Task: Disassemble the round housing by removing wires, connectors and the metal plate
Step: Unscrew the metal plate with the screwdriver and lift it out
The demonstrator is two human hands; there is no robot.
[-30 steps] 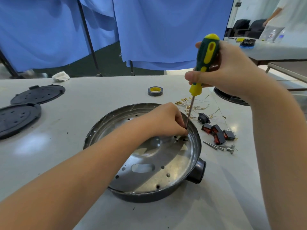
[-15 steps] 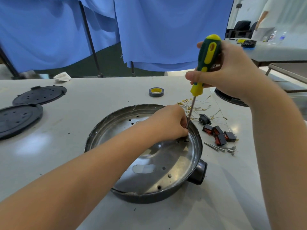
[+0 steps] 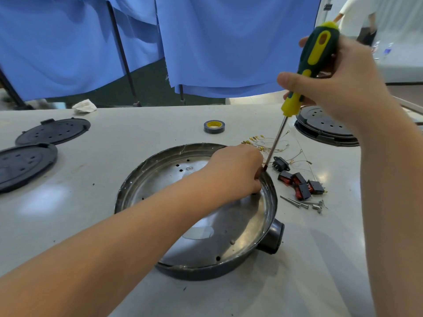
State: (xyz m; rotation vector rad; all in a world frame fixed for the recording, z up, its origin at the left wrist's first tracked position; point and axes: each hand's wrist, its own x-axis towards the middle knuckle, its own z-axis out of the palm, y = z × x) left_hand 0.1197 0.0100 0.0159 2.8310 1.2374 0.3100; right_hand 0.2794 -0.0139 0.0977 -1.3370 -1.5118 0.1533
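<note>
Little has moved since the earlier frames: the screwdriver point(image 3: 307, 72) has tipped slightly, handle further right and up, and its tip has stayed at the right inner edge of the round housing point(image 3: 196, 269); the left hand point(image 3: 237, 171) has stayed at the same spot. The right hand point(image 3: 343, 81) is wrapped around the green-yellow handle, with the thumb across the front. The left hand's fingers are curled down at the shaft tip, against the rim; whether they pinch a screw or just steady the blade is hidden, so I cannot tell. The housing sits mid-surface point(image 3: 114, 179), stub outlet pointing right, with the metal plate point(image 3: 229, 225) still seated inside. The wires point(image 3: 274, 145), with their brass terminals, are already out and piled just beyond the rim; the connectors point(image 3: 299, 181), black and red, lie beside them, and loose screws point(image 3: 304, 203) are next to those. My read: wires and connectors done, the plate is the last item, and this is either a fastener being worked at the right edge or a pry under the plate's lip. No visible lift of the plate yet. Risk: the blade slipping off toward the left fingers. A tape roll point(image 3: 214, 126) and black perforated covers point(image 3: 34, 149) sit further back, unused.
</note>
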